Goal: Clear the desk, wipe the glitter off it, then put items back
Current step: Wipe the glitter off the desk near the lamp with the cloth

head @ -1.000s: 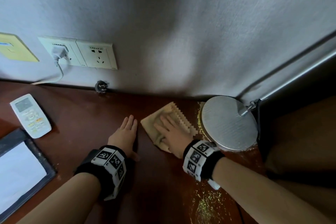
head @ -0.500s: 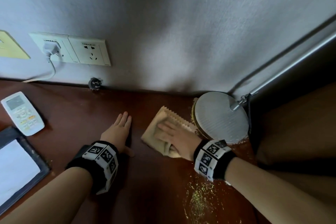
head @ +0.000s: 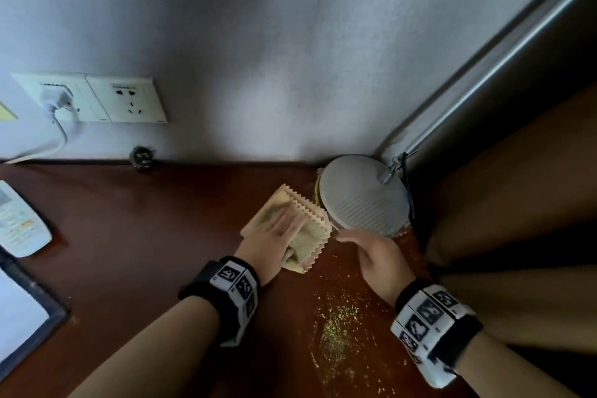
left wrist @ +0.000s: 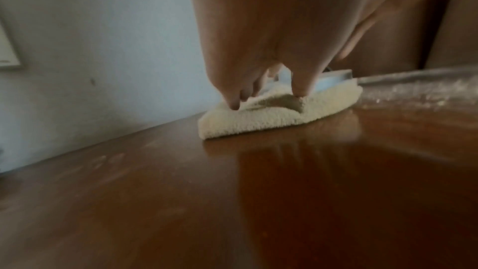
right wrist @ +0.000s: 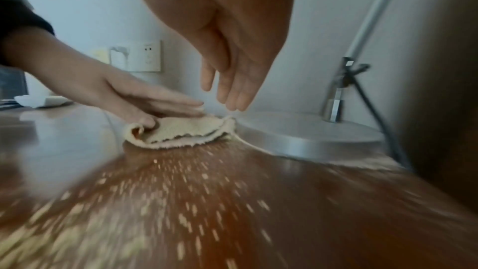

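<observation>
A folded beige cloth (head: 311, 236) (right wrist: 181, 132) lies on the dark red-brown desk (head: 145, 220), against the round grey lamp base (head: 365, 203) (right wrist: 310, 130). My left hand (head: 281, 226) (right wrist: 155, 103) presses flat on the cloth (left wrist: 258, 118) with straight fingers, its thumb at the folded edge. My right hand (head: 371, 252) (right wrist: 232, 91) hovers just right of the cloth, beside the lamp base, with straight fingers and holds nothing. Yellow-green glitter (head: 336, 329) (right wrist: 155, 191) is scattered on the desk in front of the cloth and along the lamp base's rim.
A white remote (head: 16, 223) and a dark folder with white paper (head: 22, 317) lie at the left. Wall sockets (head: 126, 100) with a white plug (head: 56, 100) sit above the desk's back edge. The lamp pole (head: 500, 58) slants up right. A brown panel (head: 517, 203) borders the desk's right side.
My right hand has let go of the cloth and lifted off to the right. My left hand has slid right from the bare desk onto the cloth.
</observation>
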